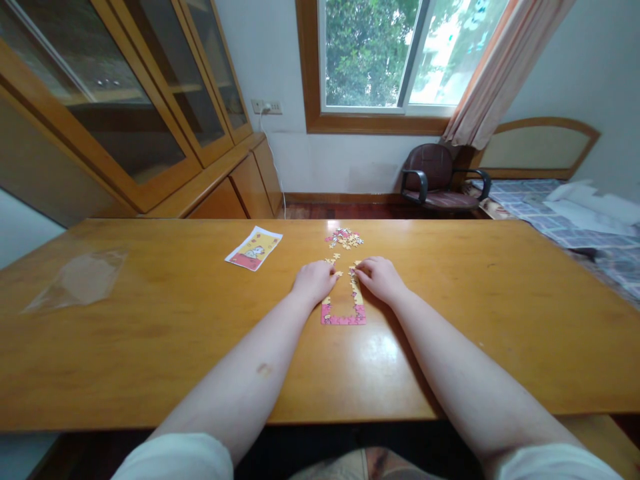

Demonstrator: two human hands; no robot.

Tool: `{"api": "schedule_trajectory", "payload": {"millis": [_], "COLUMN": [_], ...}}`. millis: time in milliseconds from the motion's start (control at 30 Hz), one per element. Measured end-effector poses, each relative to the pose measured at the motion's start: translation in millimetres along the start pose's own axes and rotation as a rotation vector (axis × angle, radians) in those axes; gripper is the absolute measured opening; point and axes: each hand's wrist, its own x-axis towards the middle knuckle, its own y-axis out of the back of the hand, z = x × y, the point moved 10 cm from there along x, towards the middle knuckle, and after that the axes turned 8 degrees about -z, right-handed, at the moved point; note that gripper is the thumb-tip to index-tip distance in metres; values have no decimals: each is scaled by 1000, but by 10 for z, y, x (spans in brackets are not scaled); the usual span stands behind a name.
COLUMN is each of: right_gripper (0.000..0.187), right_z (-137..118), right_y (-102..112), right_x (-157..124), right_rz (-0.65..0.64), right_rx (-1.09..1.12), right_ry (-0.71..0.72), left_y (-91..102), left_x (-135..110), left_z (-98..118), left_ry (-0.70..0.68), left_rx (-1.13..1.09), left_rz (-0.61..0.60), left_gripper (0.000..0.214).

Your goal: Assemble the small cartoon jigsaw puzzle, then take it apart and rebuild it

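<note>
A partly joined jigsaw puzzle (343,320) lies on the table, a pink bottom edge with two yellow sides rising from it. My left hand (315,281) is closed over the left side, and a small yellow puzzle piece (339,274) shows at its fingertips. My right hand (383,279) rests at the upper end of the right side, thumb and fingers pinched at the border pieces there; whatever lies between them is too small to make out. Just beyond the hands are a few loose yellow pieces (336,256). Farther back sits a heap of mixed pieces (345,237).
A picture card (254,249) with a yellow and pink print lies left of the puzzle. A clear plastic bag (80,279) is at the far left of the wooden table (200,360). Beyond the table stand a glass-door cabinet (200,150), an office chair (435,173) and a bed (565,213).
</note>
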Motion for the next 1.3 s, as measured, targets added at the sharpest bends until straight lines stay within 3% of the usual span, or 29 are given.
{"api": "schedule_trajectory", "payload": {"millis": [400,667,1000,1300], "right_gripper": [21,22,24,24], "right_z": [8,-3,18,8], "right_y": [-35,-31,-67,-57], "right_x": [14,15,22,18], "right_rz": [-26,-21,-29,-31], "right_rx": [24,25,1,13], "right_ry": [-5,13,26,22], "left_y": [-8,-18,-20,-50], "left_x": [113,191,138,178], "left_z": [105,50,160,105], "left_ry": [-45,-8,-42,-30], "left_rx": [118,-31,-71,-60], "left_rz": [38,48,31,60], "left_gripper": [30,31,29,27]}}
